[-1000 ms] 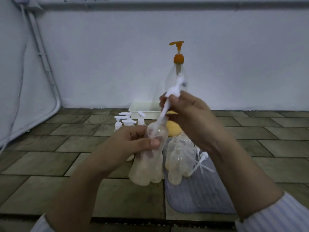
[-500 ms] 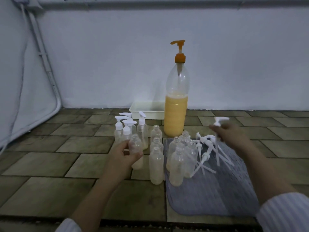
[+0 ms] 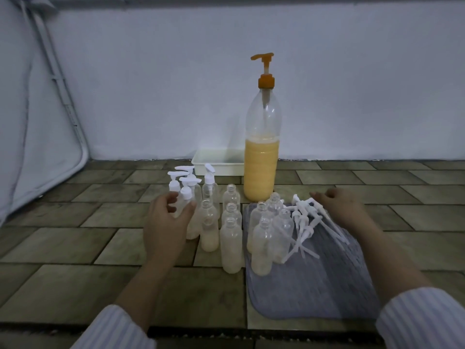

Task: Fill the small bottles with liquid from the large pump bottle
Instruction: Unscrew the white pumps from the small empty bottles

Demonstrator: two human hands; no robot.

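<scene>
The large pump bottle [image 3: 261, 170] with an orange pump stands at the back, roughly half full of orange-yellow liquid. Several small clear bottles stand in front of it: capped ones [image 3: 210, 190] at the left, uncapped ones [image 3: 231, 245] in the middle and on the grey mat [image 3: 319, 285]. My left hand [image 3: 166, 222] curves loosely around a capped small bottle [image 3: 186, 197], thumb at its shoulder, without a firm grip that I can see. My right hand [image 3: 338, 207] hovers palm down over a heap of loose white pump heads [image 3: 305, 220] on the mat, holding nothing visible.
A shallow white tray [image 3: 217, 163] sits against the wall behind the small bottles. A pipe [image 3: 63, 91] runs down the left wall. The surface is tiled stone, with its front edge near my sleeves.
A second ago I was pulling a pump out of a small bottle. My left hand has set that uncapped bottle down and shifted left; my right hand has laid the pump on the heap.
</scene>
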